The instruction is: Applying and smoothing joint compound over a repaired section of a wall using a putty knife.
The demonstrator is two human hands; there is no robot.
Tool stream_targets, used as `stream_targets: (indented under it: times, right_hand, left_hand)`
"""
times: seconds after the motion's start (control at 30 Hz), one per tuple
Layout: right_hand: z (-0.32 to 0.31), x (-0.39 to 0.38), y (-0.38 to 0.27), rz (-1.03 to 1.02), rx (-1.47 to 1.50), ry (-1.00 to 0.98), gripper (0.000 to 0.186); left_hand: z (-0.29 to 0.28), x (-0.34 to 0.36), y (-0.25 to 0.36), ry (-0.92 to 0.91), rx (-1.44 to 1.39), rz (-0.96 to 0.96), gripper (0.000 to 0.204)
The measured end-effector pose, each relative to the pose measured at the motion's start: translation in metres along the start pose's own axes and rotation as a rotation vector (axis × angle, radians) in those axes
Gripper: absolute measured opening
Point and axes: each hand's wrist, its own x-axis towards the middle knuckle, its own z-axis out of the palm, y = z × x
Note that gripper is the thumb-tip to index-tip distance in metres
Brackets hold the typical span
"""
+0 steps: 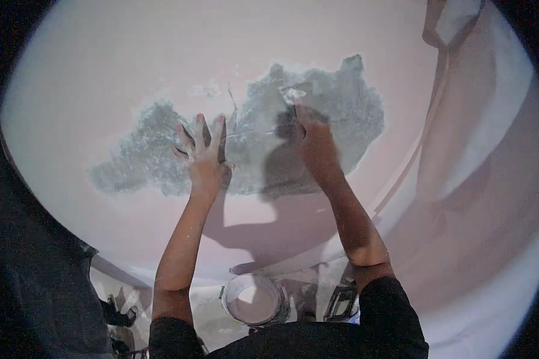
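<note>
A wall (305,30) in pale pinkish white fills most of the view, with a ragged grey patch (353,134) across its middle. A thin pale seam runs sideways through the patch. My left hand (205,158) lies with fingers spread against the left half of the patch, holding nothing. Higher up and to the right, my right hand (317,143) is closed round what looks like a putty knife (305,88), its handle mostly hidden by the fingers. Whitish filler (293,94) shows at the blade, which is against the grey surface. My shadow darkens the patch beside the right hand.
Below my arms stands a round bucket (228,293) with pale contents. A black-framed object (340,304) is to its right. Pale sheeting (491,137) hangs in folds down the right side. Dark fabric (36,263) is at the left edge.
</note>
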Motion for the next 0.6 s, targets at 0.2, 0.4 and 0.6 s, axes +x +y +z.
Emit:
stream_targets:
  times: [0.2, 0.4, 0.6]
  right_hand:
    - [0.012, -0.013, -0.008, -0.057, -0.022, 0.153, 0.037]
    - [-0.001, -0.007, -0.051, 0.136, -0.078, 0.063, 0.044]
    - [0.002, -0.009, -0.063, 0.086, -0.099, 0.068, 0.046]
  left_hand:
    - [0.002, -0.003, -0.010, 0.032, -0.046, 0.055, 0.118]
    - [0.012, 0.005, -0.013, -0.011, -0.029, 0.056, 0.111]
    - [0.033, 0.005, -0.021, -0.055, -0.036, 0.113, 0.103]
